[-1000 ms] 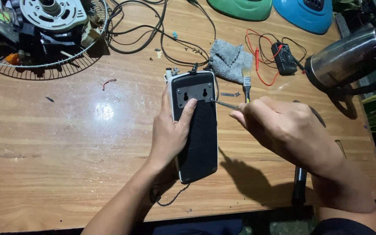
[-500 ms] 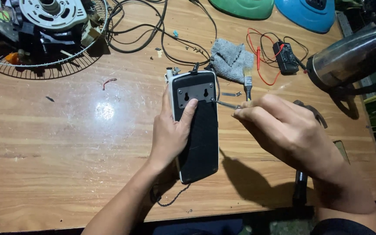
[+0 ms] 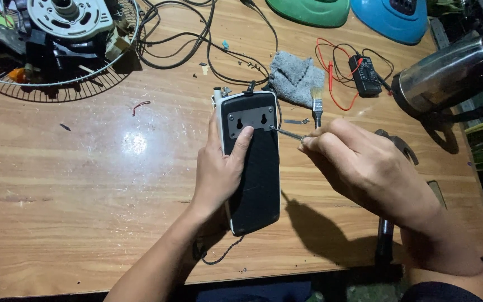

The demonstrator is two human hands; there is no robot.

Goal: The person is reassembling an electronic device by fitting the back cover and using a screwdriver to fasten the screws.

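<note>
The left hand (image 3: 219,168) presses the black box (image 3: 251,162) flat on the tabletop (image 3: 85,184) so it stays put. The right hand (image 3: 359,162) fingers pinch a thin screwdriver (image 3: 286,133) at its grey plate (image 3: 250,122).

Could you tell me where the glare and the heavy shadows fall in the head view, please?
Head view: a bright glare spot on the wooden table left of the left hand; a dark shadow under the right hand; the black device looks sharp; the corners fall dim.

Black device (image 3: 255,173) with grey plate (image 3: 251,121); grey cloth (image 3: 294,77); brown wood-grain table (image 3: 85,184).
</note>
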